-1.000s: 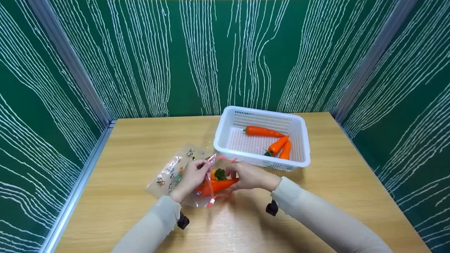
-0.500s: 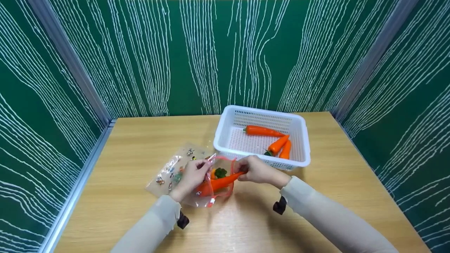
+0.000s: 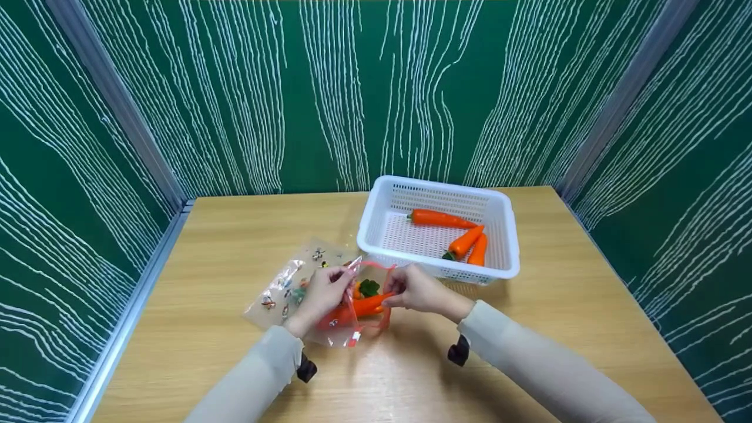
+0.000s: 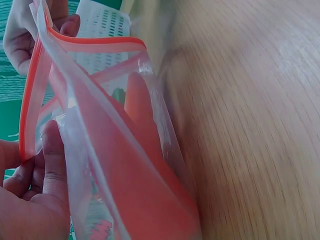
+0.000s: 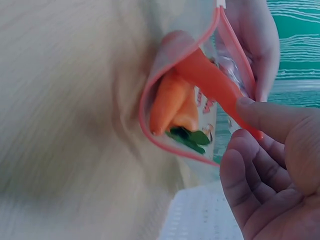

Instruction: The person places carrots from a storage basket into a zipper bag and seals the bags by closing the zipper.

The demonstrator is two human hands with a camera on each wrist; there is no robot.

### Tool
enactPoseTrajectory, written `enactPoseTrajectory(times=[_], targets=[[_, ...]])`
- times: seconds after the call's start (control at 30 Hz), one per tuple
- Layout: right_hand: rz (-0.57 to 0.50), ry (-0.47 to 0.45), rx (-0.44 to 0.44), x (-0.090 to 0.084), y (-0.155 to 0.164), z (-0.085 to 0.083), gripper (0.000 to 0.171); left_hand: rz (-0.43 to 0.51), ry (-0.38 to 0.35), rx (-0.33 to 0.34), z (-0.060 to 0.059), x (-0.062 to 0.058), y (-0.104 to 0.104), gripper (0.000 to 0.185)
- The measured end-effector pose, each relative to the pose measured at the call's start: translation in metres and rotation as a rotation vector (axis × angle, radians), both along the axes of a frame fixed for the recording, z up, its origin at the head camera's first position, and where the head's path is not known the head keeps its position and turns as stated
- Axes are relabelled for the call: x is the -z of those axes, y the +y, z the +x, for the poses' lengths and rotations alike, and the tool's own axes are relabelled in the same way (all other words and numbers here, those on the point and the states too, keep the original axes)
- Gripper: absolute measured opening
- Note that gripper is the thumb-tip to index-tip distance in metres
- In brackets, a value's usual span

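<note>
Wooden table (image 3: 235, 235) bears white basket (image 3: 505, 235) of carrots (image 3: 464, 241) behind the zip bag (image 3: 294, 288).

I see the right hand (image 3: 420, 291) sitting back toward nine o'clock, closer to the bag (image 3: 320, 294) than half a second ago, when it had drawn out toward three. The carrot (image 3: 367, 305) it pinches by the tip lies deeper in the pink-rimmed mouth now, with less orange showing outside. The carrot's tip also points lower than it did.
</note>
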State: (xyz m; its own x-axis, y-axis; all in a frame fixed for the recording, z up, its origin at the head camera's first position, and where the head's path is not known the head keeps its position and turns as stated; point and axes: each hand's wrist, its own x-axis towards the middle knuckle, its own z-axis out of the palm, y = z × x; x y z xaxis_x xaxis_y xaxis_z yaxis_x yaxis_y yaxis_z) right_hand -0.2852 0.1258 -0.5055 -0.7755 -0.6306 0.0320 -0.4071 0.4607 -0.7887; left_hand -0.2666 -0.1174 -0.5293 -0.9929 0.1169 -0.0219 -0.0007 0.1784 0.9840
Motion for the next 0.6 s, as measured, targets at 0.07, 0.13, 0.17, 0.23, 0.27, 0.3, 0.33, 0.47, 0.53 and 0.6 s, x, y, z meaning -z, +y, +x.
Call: enactPoseTrajectory(times=[0.07, 0.13, 0.17, 0.23, 0.27, 0.3, 0.33, 0.47, 0.53, 0.6], targets=[[-0.006, -0.011, -0.003, 0.002, -0.005, 0.002, 0.01, -0.006, -0.001, 0.007, 0.001, 0.0, -0.001, 0.027], [-0.006, -0.009, -0.01, 0.005, -0.01, 0.003, 0.009, -0.002, -0.006, 0.016, 0.002, 0.001, -0.002, 0.027], [-0.003, -0.003, -0.013, 0.006, -0.012, 0.003, 0.008, 0.008, -0.009, 0.023, 0.002, 0.001, -0.002, 0.028], [0.005, 0.005, -0.019, 0.009, -0.016, 0.003, 0.007, 0.025, -0.01, 0.03, 0.001, 0.001, -0.002, 0.028], [0.009, 0.01, -0.023, 0.01, -0.017, 0.003, 0.007, 0.031, -0.012, 0.032, 0.001, 0.001, -0.002, 0.027], [0.009, 0.016, -0.03, 0.011, -0.019, 0.003, 0.008, 0.034, -0.016, 0.034, 0.001, 0.001, -0.002, 0.027], [0.017, 0.019, -0.031, 0.012, -0.02, 0.003, 0.008, 0.036, -0.018, 0.035, 0.001, 0.001, -0.002, 0.027], [0.047, 0.019, -0.037, 0.015, -0.027, 0.003, 0.01, 0.003, -0.015, 0.03, 0.001, 0.001, -0.002, 0.027], [0.067, 0.024, -0.037, 0.015, -0.03, 0.004, 0.008, -0.015, -0.007, 0.026, 0.001, 0.0, -0.002, 0.029], [0.074, 0.033, -0.04, 0.016, -0.033, 0.004, 0.005, -0.027, 0.001, 0.024, 0.001, 0.0, -0.002, 0.03]])
